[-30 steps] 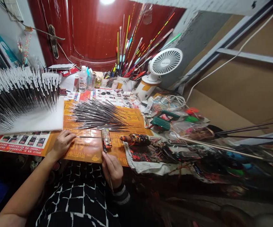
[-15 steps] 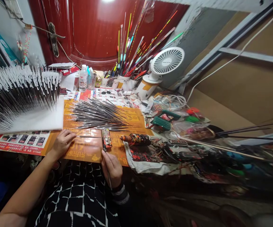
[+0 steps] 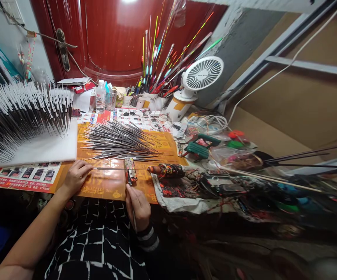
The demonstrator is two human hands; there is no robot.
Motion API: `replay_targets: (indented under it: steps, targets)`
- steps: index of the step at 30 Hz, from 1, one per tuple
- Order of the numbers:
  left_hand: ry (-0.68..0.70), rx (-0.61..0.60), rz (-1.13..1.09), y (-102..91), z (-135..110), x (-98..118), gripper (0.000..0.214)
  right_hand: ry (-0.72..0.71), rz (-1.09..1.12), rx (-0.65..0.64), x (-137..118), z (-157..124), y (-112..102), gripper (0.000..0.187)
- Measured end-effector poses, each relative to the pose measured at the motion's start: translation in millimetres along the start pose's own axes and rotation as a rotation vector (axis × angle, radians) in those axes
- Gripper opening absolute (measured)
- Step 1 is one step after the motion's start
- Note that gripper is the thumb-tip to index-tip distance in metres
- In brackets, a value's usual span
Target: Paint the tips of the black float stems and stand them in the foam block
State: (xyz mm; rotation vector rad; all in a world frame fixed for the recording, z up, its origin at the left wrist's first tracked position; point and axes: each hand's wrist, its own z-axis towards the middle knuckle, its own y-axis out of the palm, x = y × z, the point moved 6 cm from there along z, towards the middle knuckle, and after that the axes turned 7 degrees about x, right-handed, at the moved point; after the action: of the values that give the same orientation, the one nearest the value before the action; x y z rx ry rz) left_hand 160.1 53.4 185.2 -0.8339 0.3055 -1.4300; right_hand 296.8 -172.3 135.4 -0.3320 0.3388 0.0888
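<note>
My left hand (image 3: 76,177) rests on the orange mat (image 3: 110,186) with its fingers pinched on the end of a thin grey rod (image 3: 110,168) that lies across the mat. The rod passes over a small paint-spattered block (image 3: 130,171). My right hand (image 3: 138,206) is closed round a thin brush (image 3: 134,217) at the table's front edge, just below the block. Behind them lies a fanned pile of grey rods (image 3: 118,140). A paint-stained roll (image 3: 167,170) sits right of the block.
A white foam slab (image 3: 48,149) at the left holds several upright white-tipped rods (image 3: 19,112). Cups of coloured floats (image 3: 157,74), a water bottle (image 3: 100,97) and a white desk fan (image 3: 199,77) stand at the back. Stained cloth (image 3: 183,192), cables and long rods (image 3: 299,157) crowd the right.
Both hands hold their places; only the view has shifted slightly.
</note>
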Motion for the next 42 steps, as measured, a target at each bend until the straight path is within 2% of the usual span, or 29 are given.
replay_targets:
  steps: [22, 28, 42]
  targets:
    - [0.014, 0.0, 0.005, 0.4, -0.3, 0.3, 0.019, -0.036, -0.004, -0.029, -0.6, -0.1, 0.1, 0.063]
    - [0.007, -0.005, 0.002, 0.4, -0.4, -0.1, 0.02, -0.008, -0.014, -0.04, 0.0, -0.3, 0.9, 0.06]
    - [0.056, 0.035, 0.022, -4.7, 4.3, 4.7, 0.02, 0.006, 0.018, -0.014, -0.8, 3.2, -1.6, 0.065]
